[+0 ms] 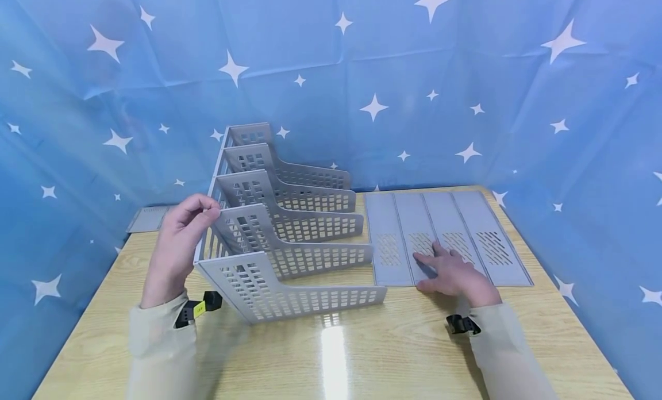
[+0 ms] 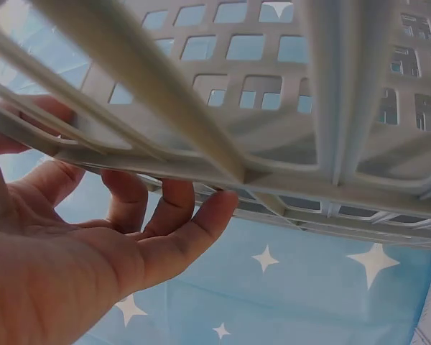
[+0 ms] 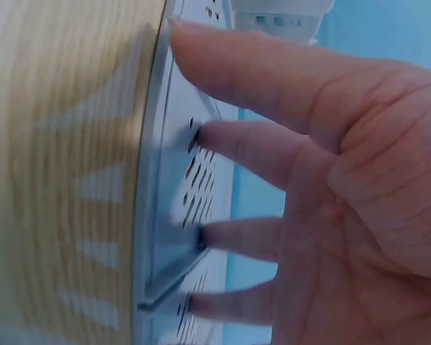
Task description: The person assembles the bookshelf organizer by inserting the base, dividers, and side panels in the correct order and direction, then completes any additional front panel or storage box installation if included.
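Note:
A grey plastic file rack [image 1: 271,239] with several perforated upright dividers stands left of the middle of the table. My left hand [image 1: 178,239] grips its back edge, thumb on top and fingers curled underneath. In the left wrist view, the fingers [image 2: 176,208] hook at the slatted edge of the rack [image 2: 287,176]. To the right lies a flat grey folding panel [image 1: 431,216] in several joined strips, each with a patch of slots. My right hand [image 1: 455,276] rests on its near part with spread fingers. In the right wrist view, the fingertips touch the slotted panel [image 3: 174,187].
Another flat grey slotted piece [image 1: 147,219] lies at the table's back left corner. A light wooden table [image 1: 393,348] carries everything. Blue cloth [image 1: 310,43] with white stars hangs closely around the back and sides.

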